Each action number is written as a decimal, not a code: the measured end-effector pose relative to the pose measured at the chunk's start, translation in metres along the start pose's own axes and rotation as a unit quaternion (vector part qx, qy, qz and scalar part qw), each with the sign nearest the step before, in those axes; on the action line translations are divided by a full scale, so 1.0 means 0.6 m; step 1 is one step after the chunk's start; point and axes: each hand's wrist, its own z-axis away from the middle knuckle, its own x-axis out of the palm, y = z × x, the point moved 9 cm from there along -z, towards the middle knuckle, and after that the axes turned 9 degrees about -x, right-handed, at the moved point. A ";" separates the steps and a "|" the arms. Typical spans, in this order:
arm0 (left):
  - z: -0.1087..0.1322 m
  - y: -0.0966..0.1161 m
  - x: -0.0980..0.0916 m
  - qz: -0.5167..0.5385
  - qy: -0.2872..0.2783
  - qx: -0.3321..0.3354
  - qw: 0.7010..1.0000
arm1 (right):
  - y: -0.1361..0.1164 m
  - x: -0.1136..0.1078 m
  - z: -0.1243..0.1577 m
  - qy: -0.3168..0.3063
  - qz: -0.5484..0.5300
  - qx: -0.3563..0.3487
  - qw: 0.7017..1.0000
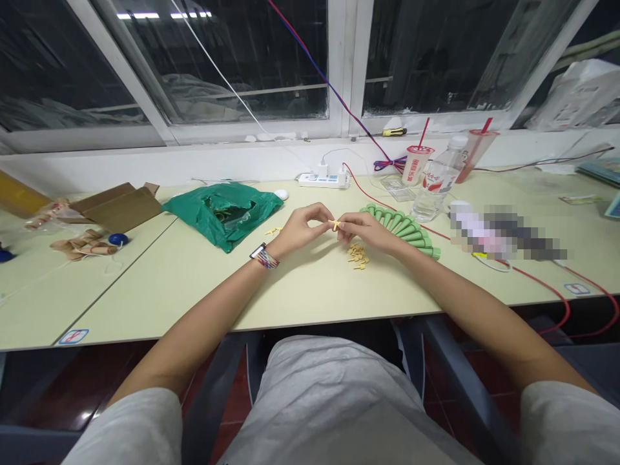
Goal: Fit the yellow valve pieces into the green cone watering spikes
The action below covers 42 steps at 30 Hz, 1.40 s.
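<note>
From the head view, a pile of small yellow pieces (357, 256) lies on the pale table (290, 290). Just right of the pile curves a fan of green cones (402, 226); well left of it sit a green plastic bag (223, 214) and a cardboard box (116, 208). Behind the pile stand a power strip (323, 180) and a water bottle (433, 185). Above the pile, the left hand (300, 231) and right hand (363, 232) nearly meet, their fingers pinched closed around one yellow piece (335, 225), held up off the table.
</note>
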 end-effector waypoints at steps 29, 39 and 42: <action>0.025 -0.032 0.021 -0.063 -0.026 -0.076 0.995 | -0.047 0.031 0.018 -0.049 0.406 -0.175 0.896; 0.034 -0.011 0.021 -0.090 -0.010 -0.035 0.995 | -0.062 0.018 0.025 0.006 0.495 -0.166 0.853; 0.035 -0.021 0.023 -0.099 -0.021 -0.056 0.993 | -0.062 0.023 0.025 0.000 0.489 -0.169 0.856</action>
